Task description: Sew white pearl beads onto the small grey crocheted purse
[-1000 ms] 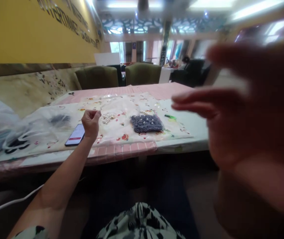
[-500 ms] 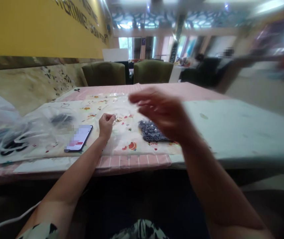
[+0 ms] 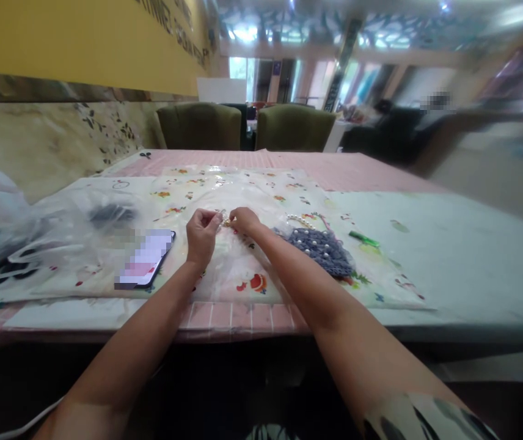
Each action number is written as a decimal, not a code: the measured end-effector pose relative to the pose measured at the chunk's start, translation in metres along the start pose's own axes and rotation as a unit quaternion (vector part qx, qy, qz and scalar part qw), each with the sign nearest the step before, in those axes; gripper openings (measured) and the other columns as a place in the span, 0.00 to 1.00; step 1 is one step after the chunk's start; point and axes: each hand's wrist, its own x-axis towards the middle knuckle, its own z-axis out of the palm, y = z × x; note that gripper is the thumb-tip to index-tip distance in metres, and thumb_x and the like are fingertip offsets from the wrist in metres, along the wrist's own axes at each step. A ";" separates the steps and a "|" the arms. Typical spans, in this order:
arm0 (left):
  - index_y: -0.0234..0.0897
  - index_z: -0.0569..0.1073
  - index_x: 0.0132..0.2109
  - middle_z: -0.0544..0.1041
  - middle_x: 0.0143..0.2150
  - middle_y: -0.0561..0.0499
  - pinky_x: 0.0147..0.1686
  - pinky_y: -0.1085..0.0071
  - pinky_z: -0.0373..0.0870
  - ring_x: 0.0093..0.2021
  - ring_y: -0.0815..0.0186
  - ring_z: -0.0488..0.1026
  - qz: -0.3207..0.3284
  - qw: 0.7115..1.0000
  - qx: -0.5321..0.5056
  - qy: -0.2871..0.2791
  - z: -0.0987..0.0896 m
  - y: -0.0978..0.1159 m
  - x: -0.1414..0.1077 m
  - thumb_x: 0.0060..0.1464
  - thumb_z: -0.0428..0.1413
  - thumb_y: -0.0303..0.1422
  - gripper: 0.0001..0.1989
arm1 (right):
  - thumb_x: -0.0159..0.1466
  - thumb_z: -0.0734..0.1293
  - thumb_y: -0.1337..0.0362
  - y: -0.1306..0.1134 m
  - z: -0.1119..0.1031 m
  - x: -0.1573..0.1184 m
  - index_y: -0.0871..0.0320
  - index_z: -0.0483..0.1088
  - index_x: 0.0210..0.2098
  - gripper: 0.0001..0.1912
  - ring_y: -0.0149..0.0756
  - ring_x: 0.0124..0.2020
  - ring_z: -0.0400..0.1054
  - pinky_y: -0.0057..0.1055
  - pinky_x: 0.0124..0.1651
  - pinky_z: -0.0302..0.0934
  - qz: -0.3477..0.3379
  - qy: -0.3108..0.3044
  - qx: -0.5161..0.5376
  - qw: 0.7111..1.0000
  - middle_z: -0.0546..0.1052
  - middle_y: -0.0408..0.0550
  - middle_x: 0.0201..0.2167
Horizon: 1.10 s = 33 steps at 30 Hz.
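Observation:
My left hand is closed in a pinch near the middle of the table, at a small cluster of gold and pearly pieces. Right beside it, my right hand has its fingers pressed together at the same cluster. The pieces between the fingertips are too small to make out singly. A dark grey knitted piece dotted with white beads lies right of my right forearm. Behind it is a string of pearl beads, and a green item lies farther right.
A phone lies left of my left forearm. Clear plastic bags with dark contents cover the table's left side. A patterned plastic sheet lies under the work. Green chairs stand behind the far edge.
My right hand has come down and left from above the knitted piece to beside my left hand, uncovering the knitted piece, pearl string and green item. The view has shifted slightly.

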 end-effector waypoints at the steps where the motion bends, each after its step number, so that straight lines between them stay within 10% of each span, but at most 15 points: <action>1: 0.35 0.73 0.34 0.74 0.28 0.54 0.31 0.73 0.65 0.28 0.70 0.69 -0.002 1.000 -0.003 -0.002 0.000 0.000 0.000 0.50 0.63 0.37 0.10 | 0.62 0.68 0.67 0.000 0.003 0.002 0.58 0.78 0.44 0.11 0.41 0.46 0.74 0.28 0.47 0.63 -0.005 -0.004 0.000 1.000 0.80 0.54 0.45; 13: 0.35 0.73 0.34 0.74 0.29 0.54 0.35 0.72 0.67 0.30 0.69 0.71 0.005 1.000 -0.002 0.017 -0.003 0.000 0.001 0.50 0.63 0.36 0.09 | 0.57 0.64 0.78 -0.006 -0.012 -0.040 0.62 0.75 0.38 0.12 0.36 0.37 0.71 0.28 0.41 0.61 -0.029 0.022 0.074 0.997 0.79 0.50 0.35; 17: 0.36 0.72 0.34 0.74 0.29 0.54 0.34 0.72 0.66 0.30 0.69 0.70 -0.004 1.000 -0.005 0.017 -0.003 -0.001 0.000 0.50 0.63 0.36 0.09 | 0.59 0.63 0.75 -0.008 -0.025 -0.095 0.61 0.74 0.36 0.09 0.29 0.34 0.68 0.24 0.40 0.59 -0.089 0.005 0.153 0.984 0.77 0.45 0.32; 20: 0.35 0.72 0.34 0.74 0.29 0.54 0.33 0.72 0.66 0.30 0.70 0.70 -0.011 1.000 -0.007 0.014 -0.003 0.002 -0.002 0.50 0.63 0.35 0.09 | 0.62 0.62 0.71 0.006 -0.039 -0.154 0.61 0.73 0.35 0.08 0.27 0.26 0.62 0.25 0.31 0.56 -0.115 -0.066 0.374 0.918 0.70 0.41 0.24; 23: 0.35 0.72 0.33 0.74 0.29 0.53 0.32 0.72 0.66 0.30 0.70 0.70 -0.011 1.000 0.000 0.010 -0.002 0.005 -0.003 0.50 0.62 0.35 0.09 | 0.64 0.66 0.61 0.036 -0.057 -0.208 0.60 0.72 0.34 0.08 0.27 0.24 0.60 0.27 0.28 0.55 -0.067 -0.062 0.509 0.856 0.67 0.40 0.22; 29: 0.35 0.73 0.34 0.75 0.28 0.54 0.39 0.70 0.71 0.31 0.70 0.73 0.005 0.995 -0.088 0.037 -0.004 0.017 0.001 0.45 0.65 0.33 0.10 | 0.57 0.70 0.61 0.137 -0.088 -0.259 0.57 0.69 0.28 0.08 0.25 0.21 0.55 0.26 0.22 0.51 0.109 0.153 0.639 0.745 0.67 0.44 0.25; 33: 0.37 0.70 0.31 0.72 0.26 0.58 0.41 0.68 0.74 0.28 0.73 0.69 -0.029 0.977 -0.204 0.046 -0.006 0.033 0.008 0.40 0.68 0.33 0.14 | 0.55 0.66 0.68 0.205 -0.104 -0.264 0.56 0.65 0.28 0.04 0.27 0.22 0.58 0.28 0.24 0.54 0.197 0.278 0.562 0.754 0.68 0.46 0.26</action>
